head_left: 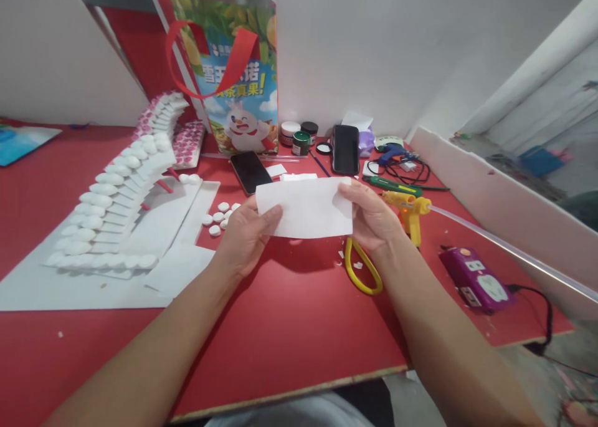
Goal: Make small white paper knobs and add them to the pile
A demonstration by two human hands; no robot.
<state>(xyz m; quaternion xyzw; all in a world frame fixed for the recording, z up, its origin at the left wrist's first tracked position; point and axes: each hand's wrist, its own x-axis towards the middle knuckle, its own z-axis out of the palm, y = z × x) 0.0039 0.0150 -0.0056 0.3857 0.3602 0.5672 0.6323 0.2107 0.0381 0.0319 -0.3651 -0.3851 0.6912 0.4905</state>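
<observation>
A white rectangular piece of paper (306, 210) is held up level over the table, one end in each hand. My left hand (245, 237) pinches its left end, thumb on top. At the right end, my right hand (372, 218) grips it with the thumb on the near face. Several small white discs (218, 217) lie just left of my left hand. Below my right hand rests a yellow loop-shaped handle (377, 283), partly hidden by the wrist. To the left stands a curved white stepped model (122, 212) edged with rounded white pieces.
On the red table (280, 352) a yellow glue gun (411, 210) with a long clear stick lies right, near a purple power strip (479, 280). Behind are two phones (346, 149), paint jars (301, 143), a green cutter (396, 186) and a printed bag (233, 96).
</observation>
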